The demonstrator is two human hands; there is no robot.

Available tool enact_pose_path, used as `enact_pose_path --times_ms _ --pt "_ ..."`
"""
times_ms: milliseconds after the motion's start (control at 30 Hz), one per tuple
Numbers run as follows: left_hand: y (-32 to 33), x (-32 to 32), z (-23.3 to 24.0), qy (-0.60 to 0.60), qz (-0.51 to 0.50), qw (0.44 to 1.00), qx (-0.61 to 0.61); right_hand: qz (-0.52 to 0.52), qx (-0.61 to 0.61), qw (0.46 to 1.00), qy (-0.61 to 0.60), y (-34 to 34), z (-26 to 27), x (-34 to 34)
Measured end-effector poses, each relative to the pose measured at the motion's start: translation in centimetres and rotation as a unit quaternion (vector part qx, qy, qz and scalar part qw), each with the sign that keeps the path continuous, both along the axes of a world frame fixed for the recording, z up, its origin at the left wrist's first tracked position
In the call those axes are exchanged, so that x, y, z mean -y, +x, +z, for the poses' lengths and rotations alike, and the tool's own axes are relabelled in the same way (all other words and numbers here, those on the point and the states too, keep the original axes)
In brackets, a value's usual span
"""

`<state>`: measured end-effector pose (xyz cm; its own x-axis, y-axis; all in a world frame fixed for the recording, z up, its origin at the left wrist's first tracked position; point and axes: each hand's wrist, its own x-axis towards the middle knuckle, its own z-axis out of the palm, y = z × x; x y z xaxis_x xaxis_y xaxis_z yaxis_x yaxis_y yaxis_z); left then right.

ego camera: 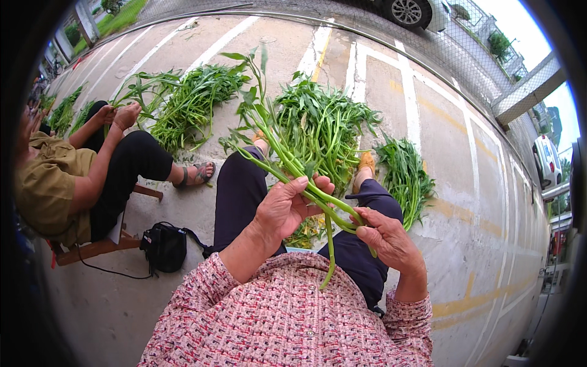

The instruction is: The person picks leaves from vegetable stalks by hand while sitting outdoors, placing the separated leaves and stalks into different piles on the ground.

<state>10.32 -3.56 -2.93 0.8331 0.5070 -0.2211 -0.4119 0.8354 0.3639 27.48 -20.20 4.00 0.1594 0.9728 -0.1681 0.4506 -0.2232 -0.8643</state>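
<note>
Several long green water spinach stems (286, 158) with leafy tops lie across my left hand (286, 208), which grips them at mid-length. My right hand (383, 236) pinches the lower stem ends between thumb and fingers. One stem dangles down in front of my patterned shirt. Beyond my hands, a large heap of water spinach (325, 124) rests on the concrete between my feet. To the right of my right foot lies a smaller bunch of the same greens (406, 176). Yellowed leaf scraps (307, 231) show on the ground below my hands, partly hidden by them.
At left a co-worker (59, 179) sits on a low wooden stool (98, 252), handling greens. Another water spinach heap (197, 103) lies between us. A black bag (163, 247) with a strap and cable stands on the floor. A chain-link fence (458, 59) runs along the far side.
</note>
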Motion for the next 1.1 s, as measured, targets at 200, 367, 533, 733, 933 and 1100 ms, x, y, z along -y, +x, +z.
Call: enact_pose_path --times_ms 200,367,533,733,933,1100 --pt "0.2 -0.1 -0.3 -0.023 0.002 0.999 0.048 0.020 -0.153 0.988 -0.014 0.4 -0.9 -0.6" --pt "0.2 -0.8 -0.7 -0.055 0.034 0.997 0.048 -0.020 -0.309 0.950 -0.030 0.9 -2.2 -0.8" --pt "0.9 -1.1 -0.8 -0.066 0.098 0.993 0.006 -0.021 -0.324 0.946 -0.008 -0.4 -3.5 -1.8" --pt "1.5 -1.3 -0.4 -0.074 0.136 0.985 -0.078 0.000 -0.404 0.914 -0.049 -2.4 -5.3 -2.4" --pt "2.2 -1.1 0.0 -0.032 0.225 0.969 -0.091 0.010 -0.433 0.901 -0.025 -5.7 -3.7 -3.4" --pt "2.5 -0.6 0.5 0.007 0.244 0.968 -0.058 -0.027 -0.423 0.905 -0.032 -7.5 -3.9 -3.8"
